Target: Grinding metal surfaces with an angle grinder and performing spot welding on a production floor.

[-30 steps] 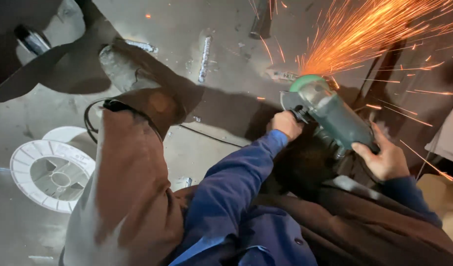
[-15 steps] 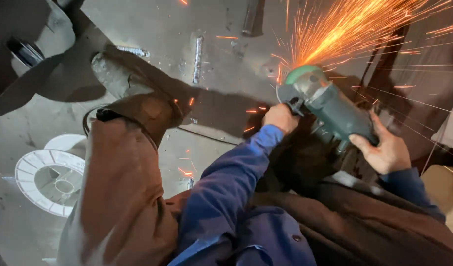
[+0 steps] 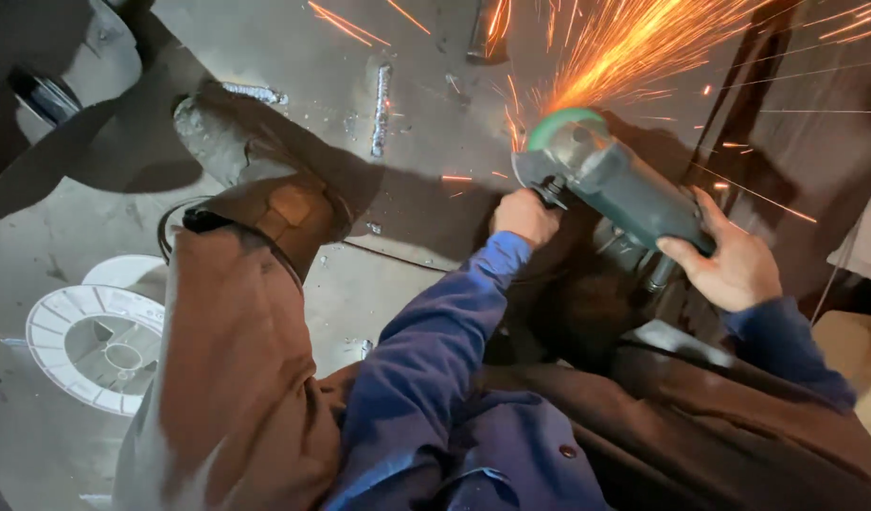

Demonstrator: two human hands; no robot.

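Observation:
A green angle grinder runs against metal at the upper middle, throwing orange sparks up and to the right. My left hand is shut on the grinder's side handle just below its round guard. My right hand is wrapped around the rear of the grinder's body. Both arms wear blue sleeves. The disc's contact point is hidden behind the guard and glare.
My left leg in brown trousers and a dusty boot stretches over the steel floor plate, which has a weld bead. A white empty wire spool lies at the left. A black cable crosses the floor. Dark steel frame at right.
The grinder and both hands have shifted slightly left and down in the view; the spark spray keeps flying up and right. My grip on the tool is unchanged.

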